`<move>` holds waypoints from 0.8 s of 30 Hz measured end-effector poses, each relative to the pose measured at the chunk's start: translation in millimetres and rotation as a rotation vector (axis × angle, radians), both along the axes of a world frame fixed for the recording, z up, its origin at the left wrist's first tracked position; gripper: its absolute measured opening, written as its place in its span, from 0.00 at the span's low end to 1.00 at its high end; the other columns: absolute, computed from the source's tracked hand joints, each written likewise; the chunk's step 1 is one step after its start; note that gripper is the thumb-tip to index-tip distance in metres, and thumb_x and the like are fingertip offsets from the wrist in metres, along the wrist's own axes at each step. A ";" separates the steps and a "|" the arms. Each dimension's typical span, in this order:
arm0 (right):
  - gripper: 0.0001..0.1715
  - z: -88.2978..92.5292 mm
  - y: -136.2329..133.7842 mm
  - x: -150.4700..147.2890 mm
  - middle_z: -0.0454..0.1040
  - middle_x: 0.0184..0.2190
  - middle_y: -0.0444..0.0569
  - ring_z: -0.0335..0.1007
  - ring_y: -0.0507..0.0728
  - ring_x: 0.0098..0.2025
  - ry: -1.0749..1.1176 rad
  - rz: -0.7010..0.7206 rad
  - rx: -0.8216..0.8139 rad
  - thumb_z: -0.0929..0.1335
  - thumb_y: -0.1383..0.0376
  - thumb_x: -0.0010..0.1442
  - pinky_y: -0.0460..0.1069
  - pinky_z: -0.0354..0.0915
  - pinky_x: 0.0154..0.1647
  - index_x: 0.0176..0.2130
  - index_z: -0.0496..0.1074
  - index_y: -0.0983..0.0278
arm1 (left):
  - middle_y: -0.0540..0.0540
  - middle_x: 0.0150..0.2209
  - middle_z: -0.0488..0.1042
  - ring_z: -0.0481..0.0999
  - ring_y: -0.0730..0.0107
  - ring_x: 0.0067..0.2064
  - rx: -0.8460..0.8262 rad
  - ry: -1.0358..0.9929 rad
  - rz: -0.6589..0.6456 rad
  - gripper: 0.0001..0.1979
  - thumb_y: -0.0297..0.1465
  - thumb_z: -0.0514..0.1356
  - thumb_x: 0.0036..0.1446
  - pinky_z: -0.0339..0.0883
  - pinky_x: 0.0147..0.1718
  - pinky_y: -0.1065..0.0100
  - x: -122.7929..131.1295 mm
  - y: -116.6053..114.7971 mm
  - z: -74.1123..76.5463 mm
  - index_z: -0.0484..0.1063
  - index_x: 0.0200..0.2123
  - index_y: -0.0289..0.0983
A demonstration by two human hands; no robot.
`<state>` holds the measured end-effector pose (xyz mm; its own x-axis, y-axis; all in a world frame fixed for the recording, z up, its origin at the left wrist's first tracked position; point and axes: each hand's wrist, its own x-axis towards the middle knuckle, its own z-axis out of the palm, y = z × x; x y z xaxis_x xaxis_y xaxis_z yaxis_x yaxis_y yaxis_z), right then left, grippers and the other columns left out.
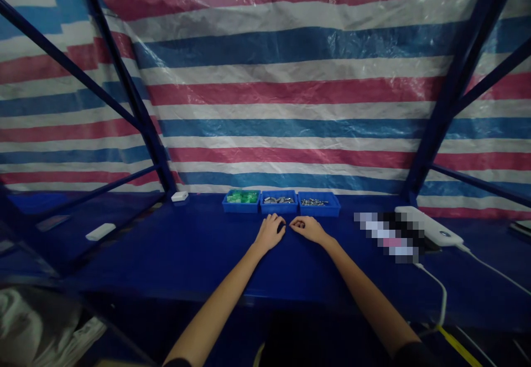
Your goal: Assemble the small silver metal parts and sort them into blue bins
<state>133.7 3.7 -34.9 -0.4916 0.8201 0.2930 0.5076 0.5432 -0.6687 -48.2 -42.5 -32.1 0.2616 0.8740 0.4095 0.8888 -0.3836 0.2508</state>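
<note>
My left hand [270, 231] and my right hand [306, 227] rest close together on the blue table [186, 251], fingers curled in, almost touching each other. What the curled fingers hold, if anything, is too small to make out. Just beyond them stand three small blue trays in a row: the left tray [241, 201] holds green pieces, the middle tray [279, 201] holds small metal parts, and the right tray [319, 203] holds more small metal parts.
A white power bank [429, 226] with a white cable [440, 292] lies at the right. Two small white blocks [100, 231] [180, 196] lie at the left. Blue rack posts [136, 101] [452, 96] stand on both sides before a striped tarpaulin [286, 90].
</note>
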 end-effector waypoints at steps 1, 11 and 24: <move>0.12 0.5 -0.6 -0.1 0.76 0.27 0.44 0.69 0.51 0.28 -0.017 -0.007 -0.010 0.65 0.62 0.50 0.45 0.61 0.29 0.34 0.76 0.61 | 0.46 0.39 0.68 0.65 0.63 0.43 0.001 0.009 0.003 0.09 0.32 0.50 0.58 0.61 0.42 0.61 0.2 -0.4 -0.1 0.68 0.38 0.40; 0.12 -1.6 -2.6 -0.3 0.75 0.28 0.43 0.68 0.51 0.29 -0.050 -0.032 -0.019 0.65 0.62 0.51 0.45 0.60 0.30 0.35 0.75 0.60 | 0.47 0.38 0.68 0.66 0.64 0.43 0.006 0.050 0.053 0.09 0.30 0.49 0.59 0.59 0.42 0.61 2.7 -2.5 -1.2 0.67 0.38 0.40; 0.18 17.4 -0.1 27.3 0.63 0.45 0.51 0.65 0.54 0.34 0.163 -0.775 0.238 0.62 0.59 0.55 0.49 0.62 0.32 0.45 0.71 0.58 | 0.46 0.41 0.67 0.64 0.64 0.44 0.255 0.082 0.043 0.09 0.26 0.48 0.58 0.57 0.43 0.62 -2.5 -8.3 9.5 0.64 0.40 0.39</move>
